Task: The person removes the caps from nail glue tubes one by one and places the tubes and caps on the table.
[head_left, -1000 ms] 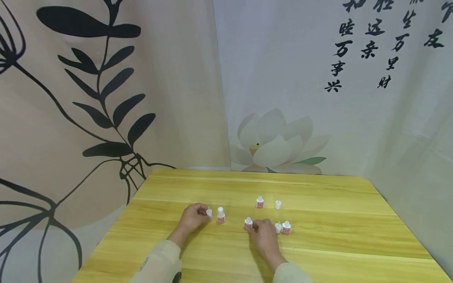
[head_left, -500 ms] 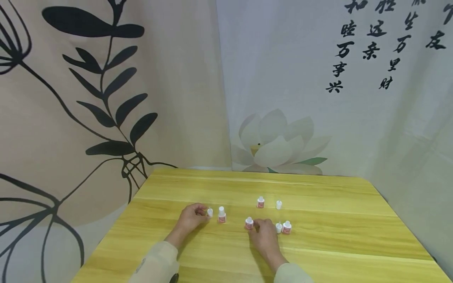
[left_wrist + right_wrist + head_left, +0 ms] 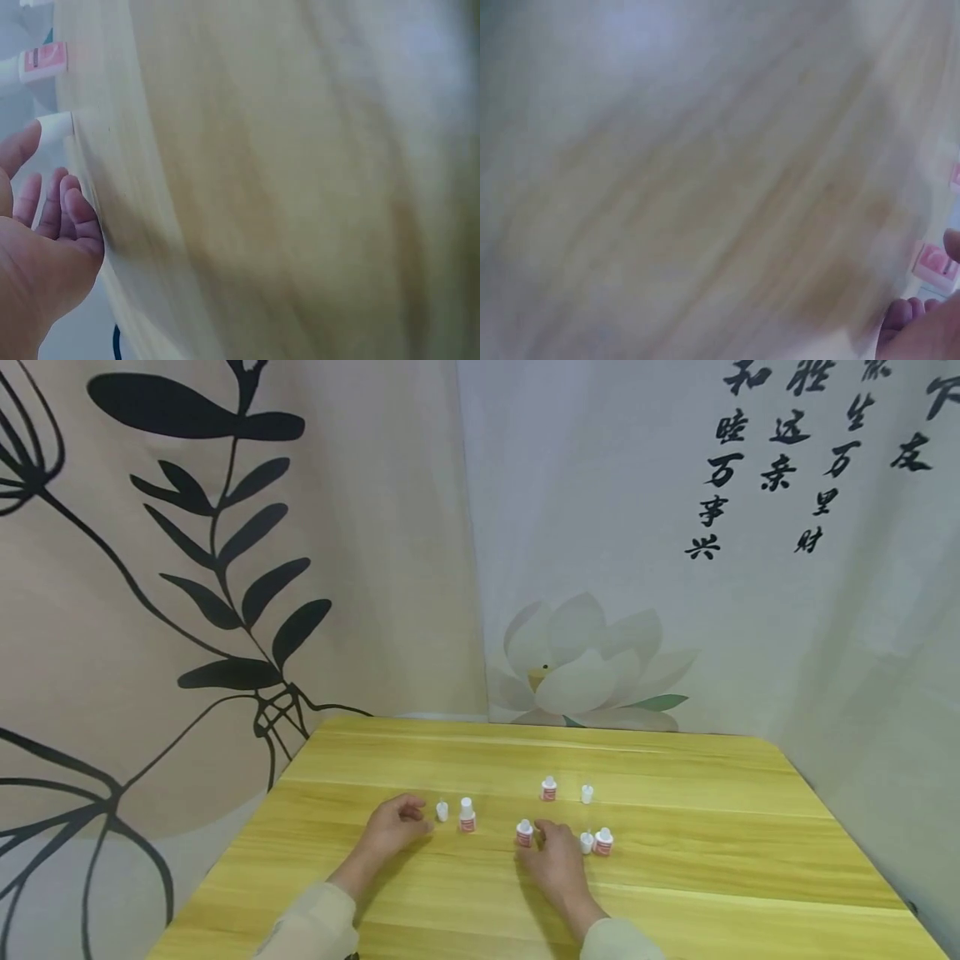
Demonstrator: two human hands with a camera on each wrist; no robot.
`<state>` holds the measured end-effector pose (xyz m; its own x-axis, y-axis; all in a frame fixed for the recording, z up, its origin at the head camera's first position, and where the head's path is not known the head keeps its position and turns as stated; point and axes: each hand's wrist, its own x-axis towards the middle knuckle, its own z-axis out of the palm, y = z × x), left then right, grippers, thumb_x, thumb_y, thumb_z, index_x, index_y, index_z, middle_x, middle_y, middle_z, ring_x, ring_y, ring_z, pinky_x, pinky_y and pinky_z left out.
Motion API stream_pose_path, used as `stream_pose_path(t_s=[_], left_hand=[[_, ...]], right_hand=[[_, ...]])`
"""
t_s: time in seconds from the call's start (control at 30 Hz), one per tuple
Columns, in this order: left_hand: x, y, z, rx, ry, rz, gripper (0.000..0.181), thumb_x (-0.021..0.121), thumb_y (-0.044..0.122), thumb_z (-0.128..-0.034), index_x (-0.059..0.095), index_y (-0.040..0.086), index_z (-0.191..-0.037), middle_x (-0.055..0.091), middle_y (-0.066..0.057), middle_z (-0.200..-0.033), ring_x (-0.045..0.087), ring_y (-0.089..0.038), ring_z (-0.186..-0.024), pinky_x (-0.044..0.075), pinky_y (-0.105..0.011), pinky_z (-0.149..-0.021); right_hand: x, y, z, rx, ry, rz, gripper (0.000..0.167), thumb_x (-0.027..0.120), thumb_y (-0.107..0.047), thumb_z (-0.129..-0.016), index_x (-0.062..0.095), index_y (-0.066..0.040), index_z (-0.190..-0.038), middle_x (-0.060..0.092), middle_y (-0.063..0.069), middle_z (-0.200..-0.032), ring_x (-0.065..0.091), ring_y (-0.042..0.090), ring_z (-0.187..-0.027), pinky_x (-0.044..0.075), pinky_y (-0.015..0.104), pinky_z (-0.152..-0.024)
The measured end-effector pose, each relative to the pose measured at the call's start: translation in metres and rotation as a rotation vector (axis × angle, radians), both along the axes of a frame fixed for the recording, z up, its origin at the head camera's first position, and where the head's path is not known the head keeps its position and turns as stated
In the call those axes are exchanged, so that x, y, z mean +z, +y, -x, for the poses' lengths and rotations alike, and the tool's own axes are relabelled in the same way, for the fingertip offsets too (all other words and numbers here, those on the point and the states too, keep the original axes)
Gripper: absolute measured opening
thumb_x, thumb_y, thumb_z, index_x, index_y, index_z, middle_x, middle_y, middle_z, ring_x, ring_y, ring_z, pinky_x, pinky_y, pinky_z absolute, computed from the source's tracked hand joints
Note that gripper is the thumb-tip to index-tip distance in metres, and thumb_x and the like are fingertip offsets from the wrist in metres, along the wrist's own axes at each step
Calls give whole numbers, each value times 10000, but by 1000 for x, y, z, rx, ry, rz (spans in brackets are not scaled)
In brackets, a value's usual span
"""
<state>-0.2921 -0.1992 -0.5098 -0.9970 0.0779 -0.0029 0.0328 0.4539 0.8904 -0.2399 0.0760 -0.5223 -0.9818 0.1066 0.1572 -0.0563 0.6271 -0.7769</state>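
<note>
My left hand (image 3: 393,828) is just left of a small white cap (image 3: 442,811) with a thin tip, fingers relaxed and apart from it. In the left wrist view the thumb overlaps the edge of that cap (image 3: 56,129). Right of it stands a capped white bottle (image 3: 467,816) with a pink label. My right hand (image 3: 557,864) is low over the table beside an uncapped pink-labelled bottle (image 3: 524,834), fingers loosely bent and holding nothing. The right wrist view shows a pink-labelled bottle (image 3: 935,264) between the thumb and fingers, largely cut off.
Right of my right hand a white cap (image 3: 587,843) stands beside another bottle (image 3: 603,842). Farther back are a bottle (image 3: 549,790) and a loose cap (image 3: 587,794). The wooden table (image 3: 675,810) ends at a printed curtain (image 3: 390,610).
My left hand has let go of the white cap and drawn back to the left; the cap stays standing. My right hand's fingers have shifted slightly near the bottle.
</note>
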Motion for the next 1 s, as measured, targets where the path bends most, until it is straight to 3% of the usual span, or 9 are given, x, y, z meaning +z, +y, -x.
stream_pose_path(t_s=[0.3, 0.53, 1.0], left_hand=[[3, 5, -7, 19, 3, -51, 428, 788, 115, -834, 621, -31, -1200, 636, -148, -1091, 595, -257, -994, 534, -395, -844], [3, 16, -12, -10, 3, -111, 381, 782, 129, -839, 631, -16, -1157, 642, -129, -1084, 601, -233, -969, 535, -390, -847], [-4, 38, -23, 29, 77, -141, 407, 778, 125, -844, 625, -50, -1178, 645, -174, -1109, 610, -269, -992, 528, -406, -881]], right_hand=[[11, -4, -4, 9, -34, 46, 734, 819, -338, -790, 533, 78, -1324, 594, 216, -1169, 582, 361, -1041, 514, 517, -877], [23, -6, 2, -16, -48, 113, 812, 788, -478, -804, 506, 4, -1394, 545, 192, -1308, 524, 370, -1201, 461, 526, -977], [48, -3, 17, 90, 43, 130, 498, 686, -344, -939, 588, -67, -1340, 595, 107, -1284, 542, 302, -1179, 478, 497, -945]])
